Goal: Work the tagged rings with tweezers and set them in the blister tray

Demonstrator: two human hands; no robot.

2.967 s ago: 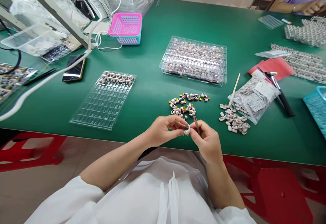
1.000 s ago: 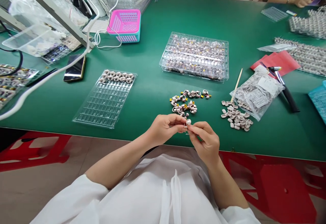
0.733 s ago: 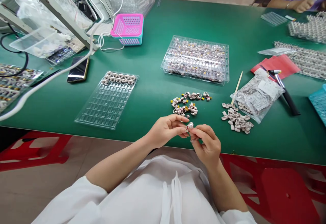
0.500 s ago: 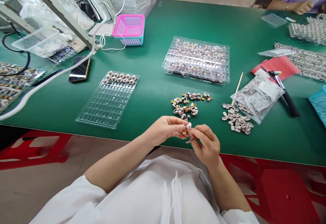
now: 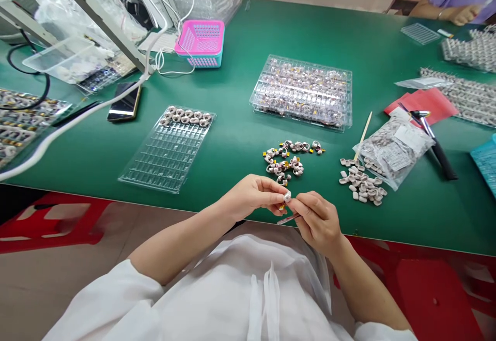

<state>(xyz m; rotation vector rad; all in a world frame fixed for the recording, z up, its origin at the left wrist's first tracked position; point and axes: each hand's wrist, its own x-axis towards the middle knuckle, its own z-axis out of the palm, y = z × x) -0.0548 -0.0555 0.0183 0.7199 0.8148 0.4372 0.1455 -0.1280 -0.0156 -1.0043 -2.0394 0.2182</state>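
Observation:
Close to the table's near edge, my left hand (image 5: pixel 259 196) pinches a small pale rounded housing (image 5: pixel 287 196) with a yellow tab, which looks like an earbud part. My right hand (image 5: pixel 315 219) has its fingertips at the same housing. Across its fingers lies a thin metal tool like tweezers (image 5: pixel 289 219), its far end hidden in the palm. Just beyond the hands is a loose group of similar housings with yellow tabs (image 5: pixel 296 167). On the right is a pile of pale oblong caps (image 5: pixel 364 185). To the left, a clear tray (image 5: pixel 165 157) carries housings in its far rows.
Filled clear trays (image 5: pixel 302 93) are stacked beyond the loose parts. At right lie a bag of caps (image 5: pixel 397 147), a wooden stick (image 5: pixel 363 134) and a black-handled tool (image 5: pixel 439 150). A phone (image 5: pixel 124 102), pink basket (image 5: pixel 201 41) and white cable (image 5: pixel 77 121) are left. Another person's hand (image 5: pixel 465 14) shows far right.
My right hand has shifted slightly right and down, and the thin tool now sits lower and more slanted. The housing stays between my hands. The whole view has shifted slightly.

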